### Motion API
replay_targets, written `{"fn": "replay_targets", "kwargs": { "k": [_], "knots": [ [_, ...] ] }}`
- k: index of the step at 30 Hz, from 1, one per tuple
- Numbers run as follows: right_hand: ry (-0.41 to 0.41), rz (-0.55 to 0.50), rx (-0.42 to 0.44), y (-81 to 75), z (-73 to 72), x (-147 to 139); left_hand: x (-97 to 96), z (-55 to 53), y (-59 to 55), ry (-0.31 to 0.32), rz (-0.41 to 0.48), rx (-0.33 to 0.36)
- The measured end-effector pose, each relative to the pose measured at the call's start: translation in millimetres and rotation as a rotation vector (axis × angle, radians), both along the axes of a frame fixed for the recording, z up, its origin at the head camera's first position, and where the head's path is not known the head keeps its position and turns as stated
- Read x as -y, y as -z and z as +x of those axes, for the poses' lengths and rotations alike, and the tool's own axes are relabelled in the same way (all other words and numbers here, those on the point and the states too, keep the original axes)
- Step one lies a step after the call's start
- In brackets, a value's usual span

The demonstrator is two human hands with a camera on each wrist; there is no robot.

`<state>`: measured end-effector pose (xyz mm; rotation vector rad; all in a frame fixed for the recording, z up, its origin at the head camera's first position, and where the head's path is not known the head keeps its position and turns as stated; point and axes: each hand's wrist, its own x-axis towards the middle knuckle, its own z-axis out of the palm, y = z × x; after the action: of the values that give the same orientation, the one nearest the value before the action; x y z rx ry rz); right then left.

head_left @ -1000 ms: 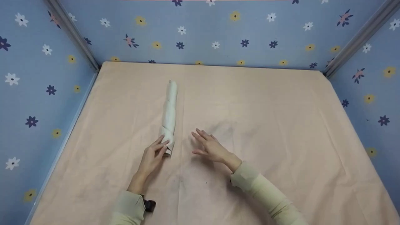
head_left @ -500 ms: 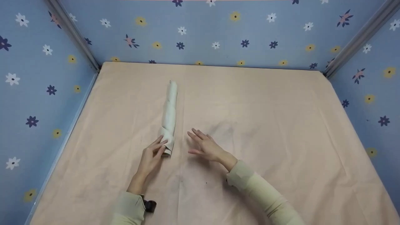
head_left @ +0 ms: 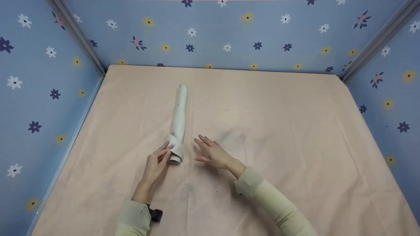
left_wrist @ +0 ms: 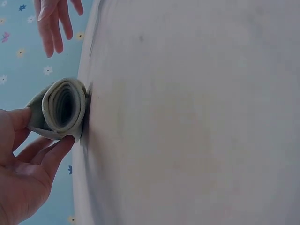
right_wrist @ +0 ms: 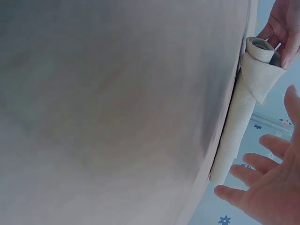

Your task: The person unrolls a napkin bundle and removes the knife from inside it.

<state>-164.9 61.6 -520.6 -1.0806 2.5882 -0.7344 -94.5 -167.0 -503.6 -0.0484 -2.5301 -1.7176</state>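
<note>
A pale green-white cloth roll (head_left: 179,121) lies on the surface (head_left: 295,131), left of the middle, running lengthwise from near to far with its far end leaning a little to the right. At its near end a loose flap (head_left: 175,143) wraps across the top. The left hand (head_left: 155,166) is at this end, on the roll's left side; its grip is clamped on the flap, thumb and fingers pinching the edge. The left wrist view shows the near end as a coil of several layers round a hollow centre, with the flap drawn out to one side.

The right hand (head_left: 214,156) hangs just to the right of the roll's near part, apart from it, its grip holding nothing and its fingers spread.

Both arms wear light sleeves (head_left: 274,200), and a black device (head_left: 156,215) sits at the left wrist. A beige covering with creases and a greyish smudge (head_left: 234,134) spreads over the surface. Blue flowered walls (head_left: 210,36) stand at the left, right and far sides, with grey posts (head_left: 80,36) at the far corners.
</note>
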Motion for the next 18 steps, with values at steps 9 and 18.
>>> {"fn": "replay_targets", "kwargs": {
  "k": [9, 18],
  "knots": [
    [-0.003, 0.019, 0.001, 1.5, -2.5, 7.9, 17.9, -11.3, 33.4, -0.005, -0.042, 0.002],
    [-0.013, 0.002, -0.005, 1.2, -3.6, 17.1, 24.1, -8.6, 32.1, 0.012, -0.124, 0.005]
  ]
}}
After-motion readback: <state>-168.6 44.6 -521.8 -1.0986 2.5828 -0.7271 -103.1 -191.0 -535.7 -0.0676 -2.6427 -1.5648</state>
